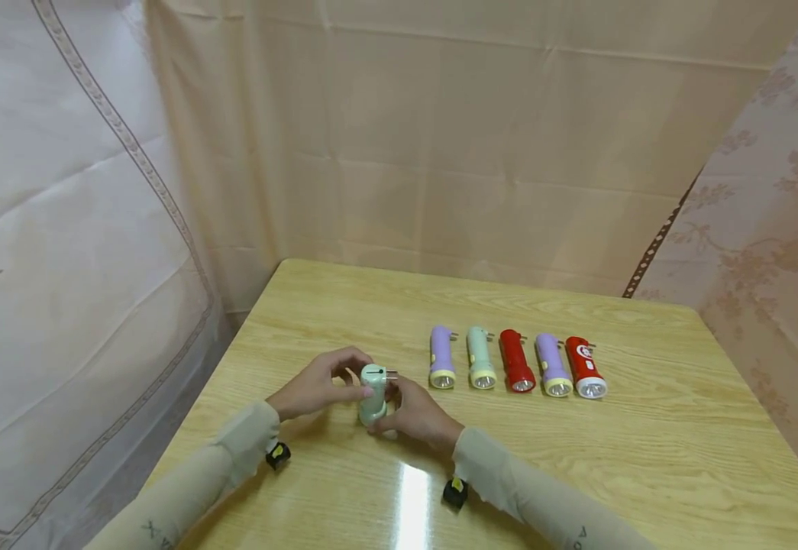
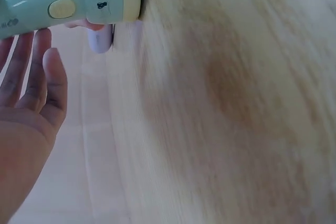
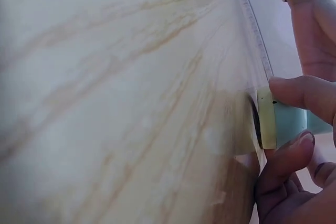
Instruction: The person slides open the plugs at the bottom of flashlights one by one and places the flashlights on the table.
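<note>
A mint-green flashlight (image 1: pixel 373 393) with a pale yellow rim is held upright, lens end down, at the table's middle front. Two metal plug prongs (image 1: pixel 392 375) stick out to the right near its top. My left hand (image 1: pixel 319 386) holds its upper part, thumb across the front and fingers behind. Low on the flashlight, my right hand (image 1: pixel 422 416) pinches the head; the right wrist view has thumb and fingers on either side of the yellow rim (image 3: pixel 266 119). The left wrist view shows a yellow switch button (image 2: pixel 62 8) on the body. The lens face is hidden.
Right of the hands, several flashlights lie in a row: a purple one (image 1: pixel 442 355), a mint-green one (image 1: pixel 479 355), a plain red one (image 1: pixel 516 359), another purple one (image 1: pixel 553 363) and a red one with a white rim (image 1: pixel 584 365). Cloth curtains (image 1: pixel 440 153) surround the wooden table (image 1: pixel 646 458).
</note>
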The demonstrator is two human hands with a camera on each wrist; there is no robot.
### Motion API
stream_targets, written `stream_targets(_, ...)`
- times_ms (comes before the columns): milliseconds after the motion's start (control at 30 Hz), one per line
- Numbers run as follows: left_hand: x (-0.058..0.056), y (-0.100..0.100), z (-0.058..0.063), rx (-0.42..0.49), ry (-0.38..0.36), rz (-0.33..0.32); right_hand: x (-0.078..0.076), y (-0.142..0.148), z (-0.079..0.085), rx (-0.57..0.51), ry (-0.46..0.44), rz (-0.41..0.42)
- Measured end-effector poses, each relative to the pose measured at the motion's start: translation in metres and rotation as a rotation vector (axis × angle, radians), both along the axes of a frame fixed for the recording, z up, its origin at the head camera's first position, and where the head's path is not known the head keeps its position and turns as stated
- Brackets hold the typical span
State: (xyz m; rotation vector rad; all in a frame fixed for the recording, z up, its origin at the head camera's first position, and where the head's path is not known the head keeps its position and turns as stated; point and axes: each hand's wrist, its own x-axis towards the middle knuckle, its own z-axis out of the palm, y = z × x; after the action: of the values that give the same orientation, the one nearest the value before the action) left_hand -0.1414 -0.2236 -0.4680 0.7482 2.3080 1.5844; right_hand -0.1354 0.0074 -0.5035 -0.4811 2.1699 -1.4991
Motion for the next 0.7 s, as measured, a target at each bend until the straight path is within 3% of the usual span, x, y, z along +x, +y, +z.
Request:
stream_targets(467, -0.005, 0.006, -0.003, 0.021, -0.025, 0.112, 0.01, -0.003, 0.002, -0.023, -0.063, -0.032)
stream_targets(700, -0.011, 0.011, -0.006, 0.024, -0.13, 0.191, 0.013, -0.001, 0.008, -0.007, -0.095, -0.039)
